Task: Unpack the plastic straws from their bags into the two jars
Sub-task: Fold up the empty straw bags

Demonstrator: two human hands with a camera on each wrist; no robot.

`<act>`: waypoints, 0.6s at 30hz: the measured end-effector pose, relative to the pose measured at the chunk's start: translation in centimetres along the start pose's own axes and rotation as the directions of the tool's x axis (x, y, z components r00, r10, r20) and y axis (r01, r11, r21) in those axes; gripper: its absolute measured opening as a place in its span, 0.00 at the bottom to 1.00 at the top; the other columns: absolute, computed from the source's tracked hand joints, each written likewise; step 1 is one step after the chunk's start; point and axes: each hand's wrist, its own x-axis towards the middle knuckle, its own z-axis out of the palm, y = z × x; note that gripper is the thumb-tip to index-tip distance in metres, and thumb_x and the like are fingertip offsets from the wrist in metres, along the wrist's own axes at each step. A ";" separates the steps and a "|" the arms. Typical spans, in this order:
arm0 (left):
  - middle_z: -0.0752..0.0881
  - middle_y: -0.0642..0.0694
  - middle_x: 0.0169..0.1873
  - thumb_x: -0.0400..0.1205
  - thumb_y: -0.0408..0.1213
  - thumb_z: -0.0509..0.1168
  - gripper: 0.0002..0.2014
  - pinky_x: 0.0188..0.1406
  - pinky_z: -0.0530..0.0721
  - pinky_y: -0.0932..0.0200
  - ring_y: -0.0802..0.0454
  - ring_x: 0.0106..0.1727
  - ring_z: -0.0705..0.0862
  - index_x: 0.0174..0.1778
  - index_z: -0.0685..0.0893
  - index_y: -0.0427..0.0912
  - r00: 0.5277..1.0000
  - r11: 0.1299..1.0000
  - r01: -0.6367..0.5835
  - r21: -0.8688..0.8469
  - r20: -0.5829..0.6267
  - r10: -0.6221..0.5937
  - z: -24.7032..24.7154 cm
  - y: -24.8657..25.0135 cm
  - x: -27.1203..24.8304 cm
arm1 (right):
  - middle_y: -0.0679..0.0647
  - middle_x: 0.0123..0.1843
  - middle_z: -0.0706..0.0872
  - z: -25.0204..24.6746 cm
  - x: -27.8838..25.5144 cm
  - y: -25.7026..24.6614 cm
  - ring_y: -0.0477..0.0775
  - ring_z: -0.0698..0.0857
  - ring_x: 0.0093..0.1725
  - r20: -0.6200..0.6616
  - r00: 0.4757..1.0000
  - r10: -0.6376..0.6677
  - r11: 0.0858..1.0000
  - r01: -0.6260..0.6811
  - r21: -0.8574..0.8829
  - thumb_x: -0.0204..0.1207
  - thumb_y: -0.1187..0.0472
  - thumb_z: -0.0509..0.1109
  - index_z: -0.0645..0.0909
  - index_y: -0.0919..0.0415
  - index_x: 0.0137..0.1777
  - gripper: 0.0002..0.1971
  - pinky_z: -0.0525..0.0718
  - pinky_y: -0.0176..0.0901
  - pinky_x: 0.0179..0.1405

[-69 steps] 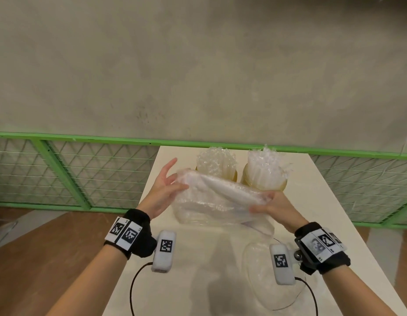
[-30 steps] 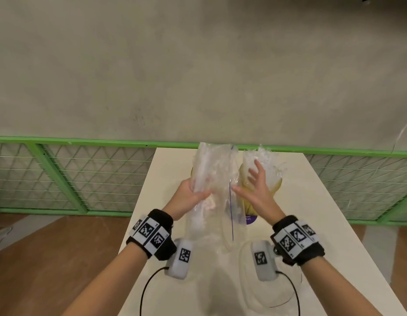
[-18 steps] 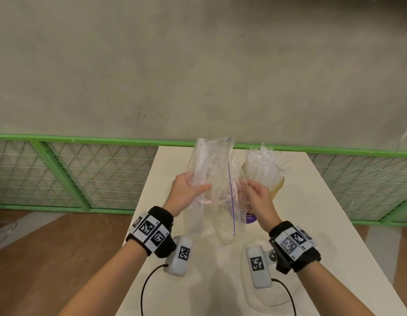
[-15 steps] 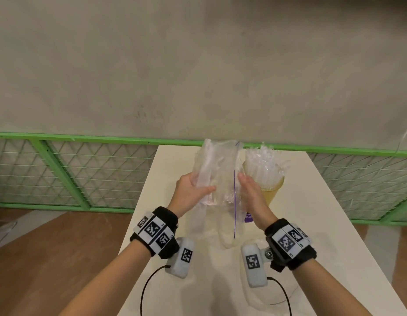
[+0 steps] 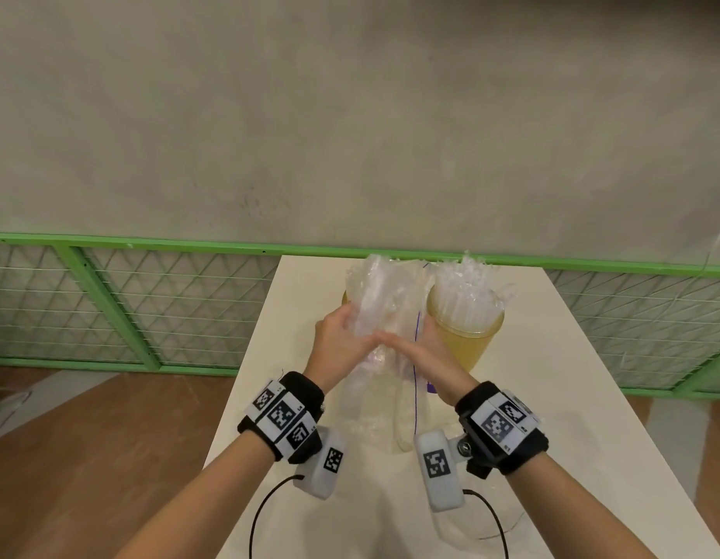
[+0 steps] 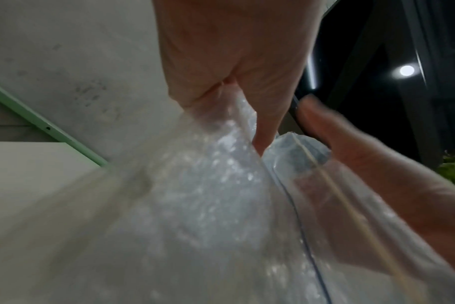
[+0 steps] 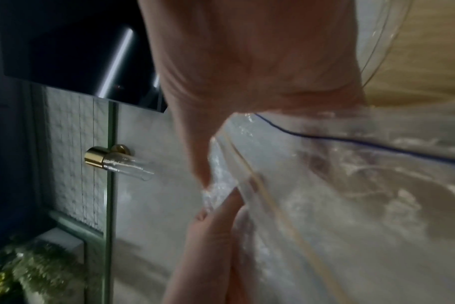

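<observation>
A clear zip bag of plastic straws (image 5: 384, 300) stands upright over the left yellow jar (image 5: 344, 297), which it mostly hides. My left hand (image 5: 338, 336) grips the bag's left side at mid-height. My right hand (image 5: 425, 351) wraps round it from the right, its fingers reaching across to the left hand. The right yellow jar (image 5: 467, 344) is packed with clear straws (image 5: 467, 288). In the left wrist view the left hand (image 6: 247, 98) pinches crinkled plastic (image 6: 208, 195). The right wrist view shows the right hand (image 7: 247, 72) on the bag (image 7: 338, 185) beside the jar (image 7: 416, 61).
The cream table (image 5: 572, 397) is narrow, with a green mesh railing (image 5: 149, 300) and a concrete wall behind it. An empty clear bag (image 5: 483, 532) lies on the table at the near right. Wooden floor lies on both sides.
The bag went from lying across both hands to standing upright over the left jar. My right hand moved from its blue-lined edge to wrap round its middle, close to the left hand.
</observation>
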 end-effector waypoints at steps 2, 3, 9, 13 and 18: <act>0.80 0.60 0.35 0.71 0.29 0.76 0.17 0.35 0.76 0.81 0.80 0.35 0.79 0.38 0.78 0.56 1.000 1.000 0.001 -0.025 -0.027 -0.002 -0.3 -0.1 0.1 | 0.52 0.61 0.85 -0.2 0.4 0.3 0.52 0.85 0.59 -0.111 0.993 -0.039 0.997 0.031 -0.073 0.70 0.60 0.76 0.71 0.60 0.69 0.28 0.84 0.41 0.53; 0.82 0.59 0.38 0.71 0.30 0.76 0.14 0.40 0.76 0.79 0.77 0.40 0.80 0.43 0.81 0.52 0.999 0.998 0.027 -0.064 -0.017 -0.028 -0.6 -0.3 0.3 | 0.54 0.60 0.85 -0.5 0.5 0.6 0.54 0.85 0.57 -0.163 0.986 -0.034 0.997 0.023 -0.074 0.73 0.65 0.72 0.73 0.62 0.67 0.23 0.84 0.41 0.50; 0.81 0.62 0.21 0.82 0.29 0.62 0.12 0.18 0.75 0.71 0.66 0.19 0.76 0.54 0.76 0.53 0.925 0.917 0.309 -0.253 0.303 -0.228 -3.1 -0.3 0.8 | 0.57 0.46 0.88 -2.6 0.2 0.9 0.55 0.88 0.47 -0.179 0.983 -0.038 0.999 0.041 0.013 0.72 0.70 0.73 0.80 0.71 0.60 0.16 0.85 0.40 0.47; 0.82 0.56 0.28 0.80 0.21 0.61 0.20 0.20 0.77 0.71 0.65 0.22 0.80 0.63 0.74 0.49 0.926 0.904 0.314 -0.289 0.305 -0.223 -3.4 -0.9 1.3 | 0.57 0.51 0.89 -3.3 0.5 0.5 0.54 0.87 0.51 -0.205 0.975 -0.082 0.994 0.094 0.049 0.69 0.70 0.75 0.85 0.68 0.56 0.14 0.83 0.46 0.54; 0.91 0.52 0.35 0.79 0.12 0.55 0.22 0.30 0.82 0.73 0.61 0.35 0.88 0.37 0.90 0.40 0.950 0.867 0.278 -0.415 0.252 -0.185 -3.4 -1.4 1.6 | 0.47 0.37 0.90 -3.5 0.7 0.4 0.47 0.86 0.39 -0.278 0.948 -0.153 0.982 0.177 0.063 0.72 0.80 0.67 0.88 0.63 0.42 0.14 0.85 0.41 0.40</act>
